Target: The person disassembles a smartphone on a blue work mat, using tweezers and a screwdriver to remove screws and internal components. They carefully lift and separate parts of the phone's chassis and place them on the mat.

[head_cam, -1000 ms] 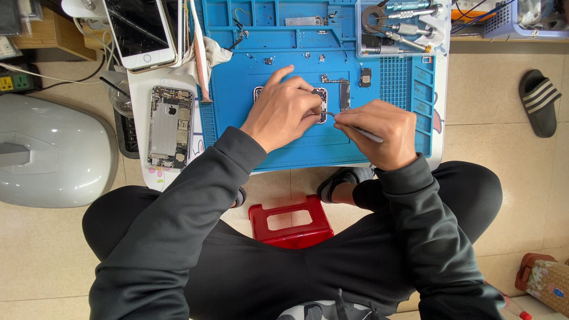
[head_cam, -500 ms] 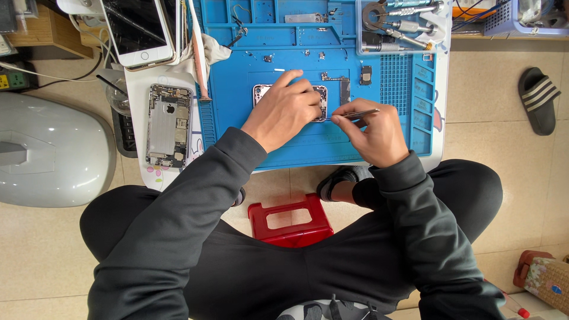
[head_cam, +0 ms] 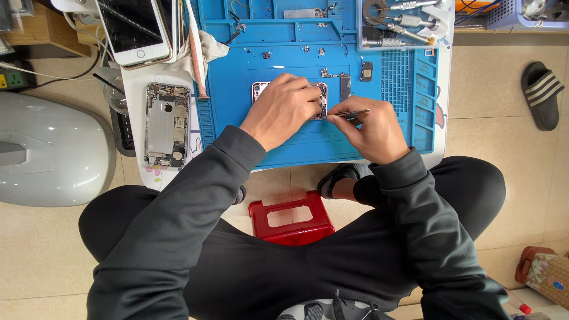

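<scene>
Metal tweezers pinched in right hand (left hand pressing phone frame).

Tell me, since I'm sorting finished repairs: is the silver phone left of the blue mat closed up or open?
Open. The silver phone lies with no screen fitted, its inner parts exposed, beside the blue mat.

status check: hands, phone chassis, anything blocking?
Left hand pressed on opened phone chassis on blue mat. Right hand grips tweezers, tips at chassis edge. Nothing blocking.
</scene>
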